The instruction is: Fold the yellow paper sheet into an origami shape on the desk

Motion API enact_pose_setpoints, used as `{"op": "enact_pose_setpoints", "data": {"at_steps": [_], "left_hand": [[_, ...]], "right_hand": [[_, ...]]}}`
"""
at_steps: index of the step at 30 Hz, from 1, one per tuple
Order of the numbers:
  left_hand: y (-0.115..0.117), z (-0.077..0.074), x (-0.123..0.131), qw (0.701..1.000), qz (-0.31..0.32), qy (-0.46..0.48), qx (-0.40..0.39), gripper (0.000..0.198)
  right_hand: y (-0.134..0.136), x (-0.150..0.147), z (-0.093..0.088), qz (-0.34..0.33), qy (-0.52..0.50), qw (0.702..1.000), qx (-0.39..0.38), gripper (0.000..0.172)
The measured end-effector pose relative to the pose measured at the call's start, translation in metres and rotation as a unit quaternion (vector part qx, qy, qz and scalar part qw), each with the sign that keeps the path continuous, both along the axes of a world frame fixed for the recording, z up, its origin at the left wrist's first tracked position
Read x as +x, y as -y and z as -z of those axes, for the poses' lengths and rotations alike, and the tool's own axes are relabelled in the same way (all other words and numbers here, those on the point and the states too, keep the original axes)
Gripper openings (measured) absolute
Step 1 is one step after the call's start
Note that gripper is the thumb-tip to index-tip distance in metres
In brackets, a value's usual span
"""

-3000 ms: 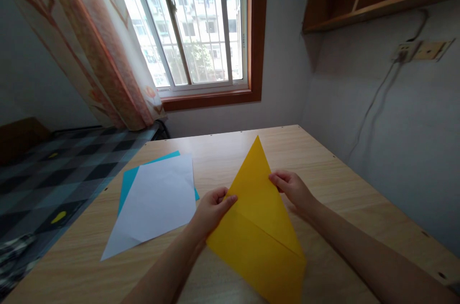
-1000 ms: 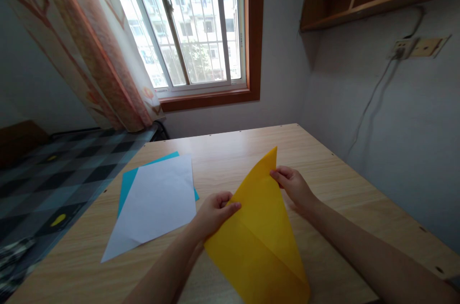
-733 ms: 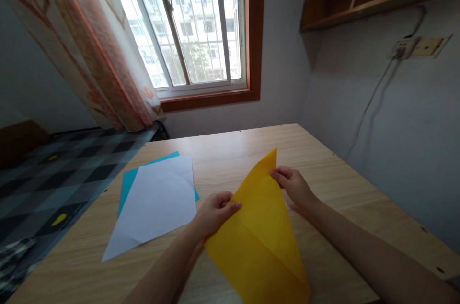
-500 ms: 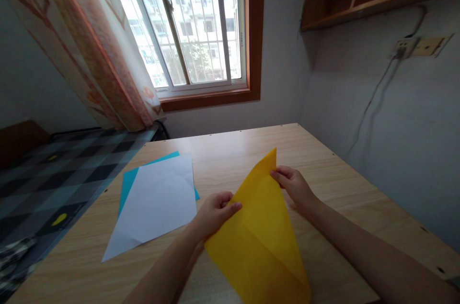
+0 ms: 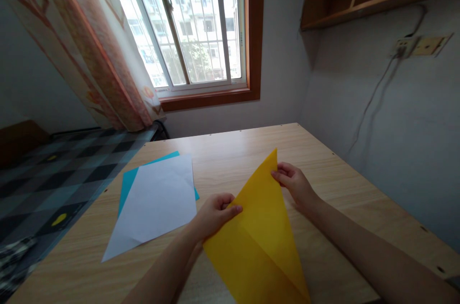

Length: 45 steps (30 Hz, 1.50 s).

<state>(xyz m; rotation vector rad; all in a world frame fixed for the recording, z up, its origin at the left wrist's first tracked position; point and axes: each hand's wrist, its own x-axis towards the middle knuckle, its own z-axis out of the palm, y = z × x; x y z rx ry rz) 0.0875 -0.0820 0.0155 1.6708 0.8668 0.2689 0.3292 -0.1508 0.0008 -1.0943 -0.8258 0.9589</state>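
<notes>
A yellow sheet of paper is held up in front of me, tilted, with one pointed corner at the top and a crease running diagonally across its lower part. My left hand pinches its left edge, thumb on the near face and fingers behind. On the other side, my right hand grips the right edge just below the pointed corner between thumb and fingers. The sheet's bottom end runs out of view.
Left of my hands, a white sheet of paper lies over a blue sheet on the wooden table. A bed with a checked cover adjoins the table's left side. A wall with a hanging cable stands on the right.
The yellow paper and both hands have shifted only slightly; my right hand is a touch higher. The grip of each hand looks the same.
</notes>
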Motion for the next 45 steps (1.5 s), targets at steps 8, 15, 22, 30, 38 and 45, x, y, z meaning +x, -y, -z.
{"op": "enact_pose_setpoints", "data": {"at_steps": [8,15,22,30,38,45], "left_hand": [[0.001,-0.004,0.001,0.999,0.008,-0.029,0.032,0.046],[0.001,-0.004,0.0,0.999,0.01,-0.033,0.021,0.047],[0.001,-0.002,0.0,0.998,0.024,-0.045,0.025,0.048],[-0.001,-0.001,-0.001,0.996,0.038,-0.064,0.05,0.047],[-0.001,-0.002,0.0,0.994,0.052,-0.076,0.061,0.045],[-0.002,-0.002,-0.001,0.992,0.068,-0.079,0.065,0.044]], "right_hand": [[-0.003,0.004,0.004,0.022,-0.004,1.0,-0.002,0.031],[-0.004,0.004,0.006,0.026,-0.008,1.0,0.012,0.032],[-0.005,0.006,0.006,0.059,0.019,0.998,0.012,0.033],[-0.006,0.01,0.008,0.08,0.034,0.996,0.025,0.033],[-0.006,0.01,0.008,0.101,0.017,0.994,0.036,0.03],[-0.005,0.012,0.006,0.13,0.023,0.991,0.037,0.028]]}}
